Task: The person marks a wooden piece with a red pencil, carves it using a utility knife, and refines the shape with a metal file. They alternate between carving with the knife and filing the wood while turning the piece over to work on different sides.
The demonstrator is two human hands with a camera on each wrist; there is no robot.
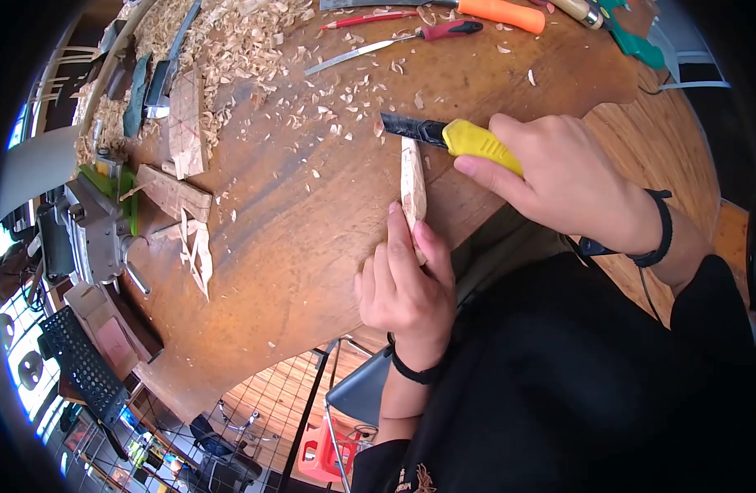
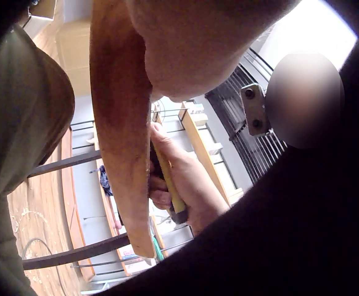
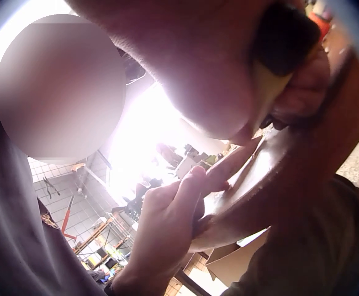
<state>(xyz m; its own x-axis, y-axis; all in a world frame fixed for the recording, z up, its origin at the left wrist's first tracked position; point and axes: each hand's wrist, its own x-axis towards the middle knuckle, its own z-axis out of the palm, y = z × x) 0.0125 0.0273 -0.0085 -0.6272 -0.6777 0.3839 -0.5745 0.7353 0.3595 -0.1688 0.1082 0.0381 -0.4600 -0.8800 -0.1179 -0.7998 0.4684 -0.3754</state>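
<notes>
A slim, pale stick of wood (image 1: pixel 411 177) with carved facets lies over the workbench (image 1: pixel 295 222) near its front edge. My left hand (image 1: pixel 406 283) pinches its near end between thumb and fingers, as the right wrist view also shows, with the left hand (image 3: pixel 164 216) behind the stick (image 3: pixel 229 166). My right hand (image 1: pixel 567 172) grips a yellow snap-off utility knife (image 1: pixel 480 146), thumb along the handle. Its dark blade (image 1: pixel 411 127) crosses the stick's far tip in the head view. From the left wrist, the knife handle (image 2: pixel 175 194) appears beyond the curved bench edge (image 2: pixel 121 123).
Wood shavings (image 1: pixel 246 41) are heaped at the back left. A file with a red and black handle (image 1: pixel 452 30), a red pencil (image 1: pixel 369 19) and an orange-handled tool (image 1: pixel 501 12) lie at the back. Wood offcuts (image 1: pixel 176 193) and a metal vise (image 1: pixel 98 226) stand left.
</notes>
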